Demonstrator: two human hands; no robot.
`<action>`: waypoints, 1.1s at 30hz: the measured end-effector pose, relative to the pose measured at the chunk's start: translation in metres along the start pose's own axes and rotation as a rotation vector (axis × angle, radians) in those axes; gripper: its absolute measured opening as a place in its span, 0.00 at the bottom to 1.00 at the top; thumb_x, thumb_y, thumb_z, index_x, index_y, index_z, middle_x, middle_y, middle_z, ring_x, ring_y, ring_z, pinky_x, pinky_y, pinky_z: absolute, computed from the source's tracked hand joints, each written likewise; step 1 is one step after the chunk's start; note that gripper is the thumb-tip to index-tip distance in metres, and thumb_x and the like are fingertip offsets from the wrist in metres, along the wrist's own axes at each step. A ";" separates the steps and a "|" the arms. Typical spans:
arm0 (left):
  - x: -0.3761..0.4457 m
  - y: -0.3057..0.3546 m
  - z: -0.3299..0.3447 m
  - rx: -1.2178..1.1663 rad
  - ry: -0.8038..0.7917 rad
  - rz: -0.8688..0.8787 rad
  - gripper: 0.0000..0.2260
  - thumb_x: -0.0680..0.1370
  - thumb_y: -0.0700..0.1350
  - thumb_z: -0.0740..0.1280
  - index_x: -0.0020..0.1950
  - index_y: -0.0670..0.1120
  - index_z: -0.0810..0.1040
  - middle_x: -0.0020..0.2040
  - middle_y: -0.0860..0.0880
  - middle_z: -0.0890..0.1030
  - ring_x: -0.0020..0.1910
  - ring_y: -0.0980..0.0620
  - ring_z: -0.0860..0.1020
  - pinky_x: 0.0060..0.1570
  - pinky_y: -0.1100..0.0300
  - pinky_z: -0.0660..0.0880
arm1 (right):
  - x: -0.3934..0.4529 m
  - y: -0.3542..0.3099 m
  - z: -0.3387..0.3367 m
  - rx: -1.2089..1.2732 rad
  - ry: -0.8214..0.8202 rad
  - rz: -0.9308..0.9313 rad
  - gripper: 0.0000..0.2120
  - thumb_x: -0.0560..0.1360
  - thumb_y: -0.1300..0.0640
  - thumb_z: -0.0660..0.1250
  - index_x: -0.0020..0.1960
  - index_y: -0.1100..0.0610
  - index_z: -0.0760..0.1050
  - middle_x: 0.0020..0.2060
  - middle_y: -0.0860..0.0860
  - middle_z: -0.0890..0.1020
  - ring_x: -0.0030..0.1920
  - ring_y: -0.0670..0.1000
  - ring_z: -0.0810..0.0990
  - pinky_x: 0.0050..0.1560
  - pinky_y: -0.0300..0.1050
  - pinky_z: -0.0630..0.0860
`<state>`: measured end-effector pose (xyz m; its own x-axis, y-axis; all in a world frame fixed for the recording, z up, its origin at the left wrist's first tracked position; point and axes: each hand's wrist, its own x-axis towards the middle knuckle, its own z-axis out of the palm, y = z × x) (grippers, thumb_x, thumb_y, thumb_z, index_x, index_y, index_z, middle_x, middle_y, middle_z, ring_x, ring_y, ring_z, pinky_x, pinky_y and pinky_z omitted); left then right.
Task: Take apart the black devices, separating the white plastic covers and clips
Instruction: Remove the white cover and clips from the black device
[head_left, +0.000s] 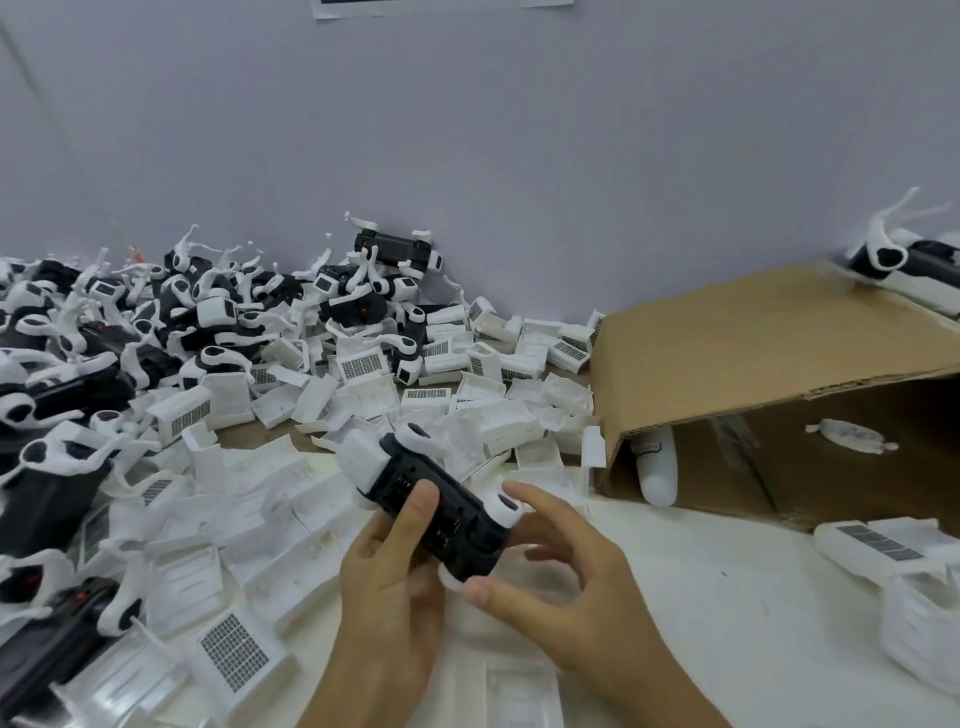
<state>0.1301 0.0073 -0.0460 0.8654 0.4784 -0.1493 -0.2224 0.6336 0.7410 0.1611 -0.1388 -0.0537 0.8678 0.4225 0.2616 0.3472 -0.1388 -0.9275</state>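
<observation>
I hold a black device above the table, tilted, with a white cover on its far end and white clips at its corners. My left hand grips it from below, the thumb pressing on its black top. My right hand is at the near right end, fingers spread, its thumb by the lower white clip and its fingers curled behind the device. A heap of black devices with white arms fills the left side. Loose white covers lie scattered in the middle.
An open cardboard box lies on its side at the right, with a white part inside. Another device sits on top of it. More white covers lie at the far right. A grey wall closes the back.
</observation>
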 end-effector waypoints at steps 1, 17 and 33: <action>-0.001 -0.002 0.001 0.000 -0.017 -0.024 0.33 0.61 0.50 0.77 0.61 0.33 0.79 0.57 0.35 0.83 0.55 0.39 0.83 0.60 0.44 0.79 | 0.000 0.001 0.001 -0.032 0.065 -0.062 0.32 0.60 0.38 0.79 0.63 0.35 0.75 0.50 0.36 0.84 0.56 0.40 0.81 0.57 0.32 0.74; 0.005 -0.004 -0.003 -0.163 -0.173 -0.250 0.19 0.75 0.48 0.67 0.59 0.37 0.84 0.57 0.38 0.84 0.52 0.45 0.85 0.44 0.54 0.84 | -0.002 0.001 0.004 -0.116 0.289 -0.319 0.43 0.56 0.39 0.82 0.67 0.41 0.68 0.74 0.43 0.64 0.74 0.51 0.66 0.66 0.46 0.71; 0.006 -0.008 -0.004 -0.106 -0.299 -0.290 0.23 0.73 0.52 0.68 0.60 0.38 0.83 0.57 0.39 0.83 0.53 0.46 0.83 0.57 0.53 0.81 | -0.002 0.002 0.011 -0.083 0.159 -0.347 0.16 0.68 0.50 0.77 0.53 0.42 0.78 0.67 0.42 0.70 0.72 0.49 0.70 0.66 0.46 0.72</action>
<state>0.1348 0.0075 -0.0558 0.9874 0.0836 -0.1341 0.0184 0.7822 0.6227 0.1564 -0.1301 -0.0593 0.7359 0.3136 0.6001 0.6515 -0.0868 -0.7537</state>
